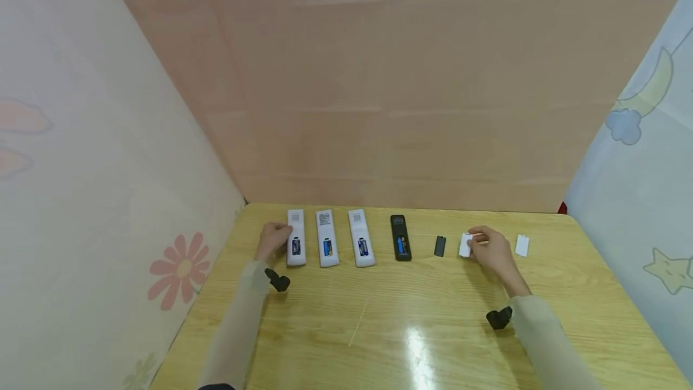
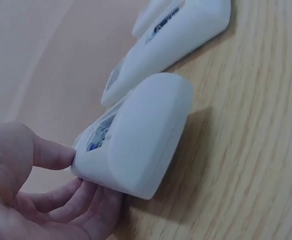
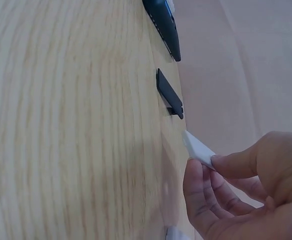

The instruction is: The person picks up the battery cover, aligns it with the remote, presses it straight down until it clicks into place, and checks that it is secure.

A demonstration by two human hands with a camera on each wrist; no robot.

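At the left end of a row of remotes, my left hand (image 1: 273, 239) grips the edge of a white remote control (image 1: 296, 257), its battery bay uncovered with batteries inside. The left wrist view shows the thumb on top of this remote (image 2: 146, 135) and the other fingers curled at its side. Over on the right, my right hand (image 1: 491, 250) pinches a small white battery cover (image 1: 464, 245) between thumb and fingers. In the right wrist view that cover (image 3: 198, 150) appears held off the table. A black battery cover (image 1: 440, 246) lies left of it, another white cover (image 1: 522, 245) to its right.
Between the hands lie two more white remotes (image 1: 327, 257), (image 1: 361, 257) and a black remote (image 1: 399, 226), all with batteries showing in uncovered bays. The wooden table (image 1: 325, 324) meets a brown backdrop (image 1: 379, 155) behind, with patterned panels at both sides.
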